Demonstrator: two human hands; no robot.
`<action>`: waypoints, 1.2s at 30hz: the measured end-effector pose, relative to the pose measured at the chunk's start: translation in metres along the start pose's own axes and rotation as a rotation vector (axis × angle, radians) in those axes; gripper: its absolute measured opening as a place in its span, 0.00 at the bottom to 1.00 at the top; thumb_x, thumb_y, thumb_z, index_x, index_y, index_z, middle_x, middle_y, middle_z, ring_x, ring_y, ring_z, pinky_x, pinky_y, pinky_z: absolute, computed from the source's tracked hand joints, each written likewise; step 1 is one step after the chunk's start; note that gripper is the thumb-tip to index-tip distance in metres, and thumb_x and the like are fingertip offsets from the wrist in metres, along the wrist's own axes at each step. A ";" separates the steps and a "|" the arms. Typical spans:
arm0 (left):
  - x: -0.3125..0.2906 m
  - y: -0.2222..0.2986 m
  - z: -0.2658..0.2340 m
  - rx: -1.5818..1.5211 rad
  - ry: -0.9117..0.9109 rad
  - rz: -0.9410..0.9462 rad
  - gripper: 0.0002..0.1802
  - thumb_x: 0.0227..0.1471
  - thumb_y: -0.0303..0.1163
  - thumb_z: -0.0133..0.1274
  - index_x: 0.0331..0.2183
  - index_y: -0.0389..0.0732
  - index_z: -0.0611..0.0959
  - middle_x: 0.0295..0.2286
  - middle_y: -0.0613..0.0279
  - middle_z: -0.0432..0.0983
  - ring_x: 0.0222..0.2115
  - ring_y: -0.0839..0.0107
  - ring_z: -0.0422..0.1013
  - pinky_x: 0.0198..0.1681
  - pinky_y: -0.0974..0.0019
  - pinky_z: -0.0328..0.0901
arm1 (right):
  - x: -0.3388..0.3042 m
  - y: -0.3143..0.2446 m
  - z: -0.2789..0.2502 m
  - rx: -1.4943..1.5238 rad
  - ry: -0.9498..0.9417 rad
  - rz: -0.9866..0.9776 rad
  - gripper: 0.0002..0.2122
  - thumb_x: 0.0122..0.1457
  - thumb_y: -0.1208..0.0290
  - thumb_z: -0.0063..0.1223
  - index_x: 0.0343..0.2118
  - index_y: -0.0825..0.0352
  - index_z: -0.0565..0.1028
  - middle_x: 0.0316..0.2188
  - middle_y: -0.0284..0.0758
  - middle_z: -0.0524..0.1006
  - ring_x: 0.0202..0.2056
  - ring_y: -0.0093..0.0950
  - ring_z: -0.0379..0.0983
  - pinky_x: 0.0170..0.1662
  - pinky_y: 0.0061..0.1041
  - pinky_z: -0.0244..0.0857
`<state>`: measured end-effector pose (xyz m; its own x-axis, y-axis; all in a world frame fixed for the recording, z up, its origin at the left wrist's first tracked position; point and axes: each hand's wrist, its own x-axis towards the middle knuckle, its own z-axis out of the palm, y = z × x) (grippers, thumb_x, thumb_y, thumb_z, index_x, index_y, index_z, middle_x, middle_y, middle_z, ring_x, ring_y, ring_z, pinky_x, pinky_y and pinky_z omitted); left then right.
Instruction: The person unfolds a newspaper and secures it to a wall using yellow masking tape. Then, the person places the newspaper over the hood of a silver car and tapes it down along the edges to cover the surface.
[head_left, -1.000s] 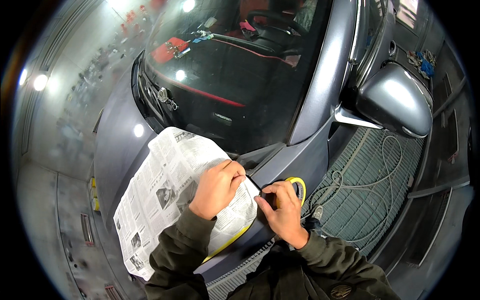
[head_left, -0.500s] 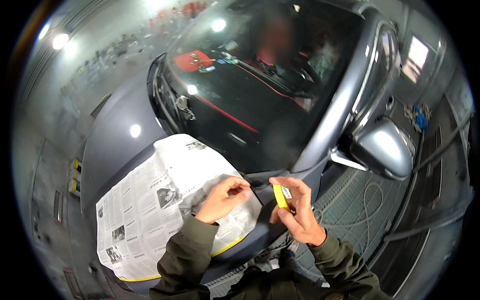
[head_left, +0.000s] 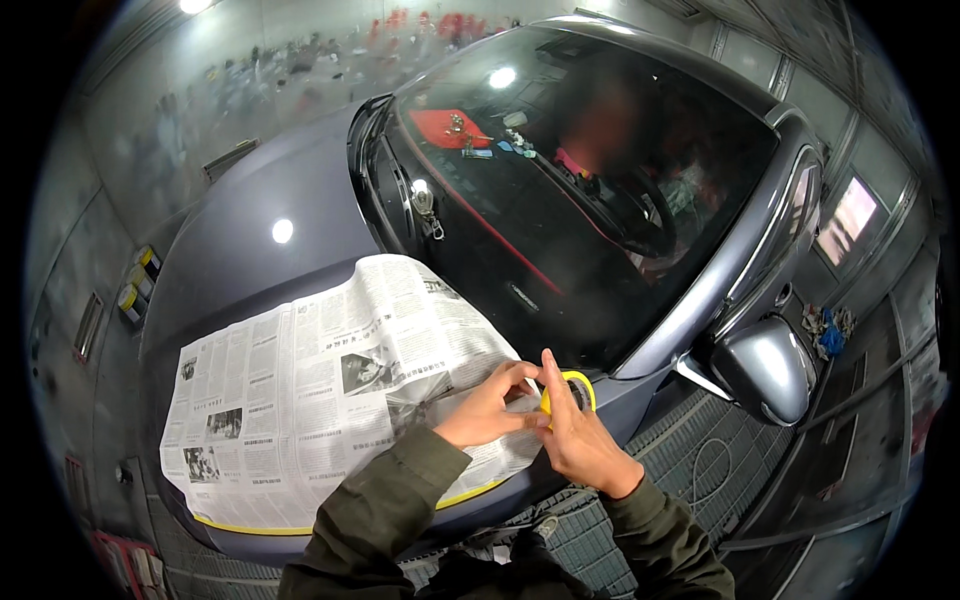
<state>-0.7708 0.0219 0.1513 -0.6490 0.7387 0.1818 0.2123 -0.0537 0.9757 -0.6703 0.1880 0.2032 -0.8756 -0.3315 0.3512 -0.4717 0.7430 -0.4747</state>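
A roll of yellow masking tape point(head_left: 579, 377) is held upright in my right hand point(head_left: 585, 445), whose fingers partly cover it. My left hand point(head_left: 490, 410) meets it from the left, with thumb and curled fingers closed at the roll's near edge; the tape's loose end cannot be made out. Both hands are above the right corner of a newspaper sheet point(head_left: 300, 400). The sheet covers the near side of a grey car's hood point(head_left: 240, 240) and reaches the windshield base. A strip of yellow tape point(head_left: 265, 529) runs along the sheet's lower edge.
The windshield point(head_left: 480, 240) rises beyond the sheet, with a blurred person behind it. A side mirror point(head_left: 765, 370) juts out at right. Floor grating point(head_left: 660, 490) carries a looped hose point(head_left: 712, 470). Cans point(head_left: 135, 290) stand at far left.
My hands, earlier apart, have come together at the tape roll. The roll has turned, so its round side now shows. The view has shifted, with more of the car in sight.
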 end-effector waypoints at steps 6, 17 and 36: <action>-0.004 -0.011 0.000 0.005 0.067 0.104 0.25 0.43 0.32 0.71 0.42 0.44 0.76 0.39 0.66 0.66 0.43 0.71 0.66 0.53 0.65 0.62 | 0.001 -0.002 0.005 -0.042 0.011 0.007 0.42 0.53 0.86 0.48 0.68 0.72 0.37 0.68 0.59 0.44 0.37 0.55 0.75 0.33 0.38 0.73; -0.003 -0.008 -0.001 -0.117 0.061 -0.009 0.17 0.46 0.27 0.67 0.39 0.41 0.80 0.42 0.66 0.71 0.40 0.73 0.66 0.48 0.68 0.64 | -0.005 -0.005 -0.008 0.009 0.009 0.002 0.43 0.56 0.82 0.51 0.68 0.70 0.35 0.68 0.56 0.45 0.57 0.55 0.63 0.44 0.39 0.73; -0.009 0.002 -0.006 -0.217 -0.013 -0.019 0.09 0.56 0.26 0.58 0.38 0.36 0.77 0.39 0.64 0.70 0.41 0.73 0.65 0.48 0.69 0.61 | -0.005 -0.006 -0.011 0.260 -0.001 0.043 0.46 0.50 0.86 0.53 0.69 0.68 0.37 0.60 0.57 0.58 0.44 0.54 0.73 0.44 0.39 0.71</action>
<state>-0.7690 0.0107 0.1522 -0.6417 0.7495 0.1627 0.0369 -0.1817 0.9827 -0.6618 0.1916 0.2131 -0.8953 -0.3036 0.3259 -0.4451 0.5820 -0.6806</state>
